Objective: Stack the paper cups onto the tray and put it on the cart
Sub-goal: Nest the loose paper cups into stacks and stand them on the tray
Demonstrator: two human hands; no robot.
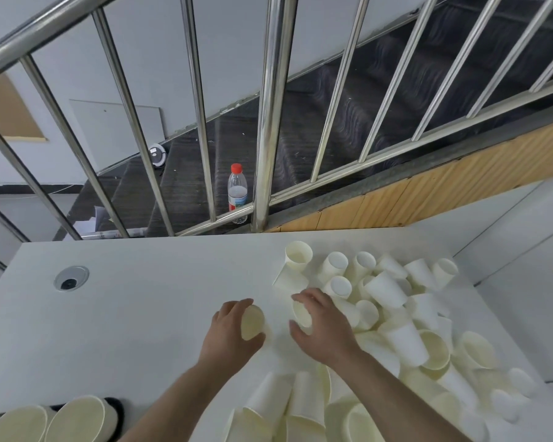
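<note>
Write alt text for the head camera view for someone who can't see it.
A person's left hand and right hand each grip a paper cup on a white table, beside a big loose pile of paper cups. Behind the table, a steel railing fronts a dark staircase where a water bottle stands.

White table (125,314) beside steel railing (268,106) — dark stairs (348,100), pale walls.
</note>
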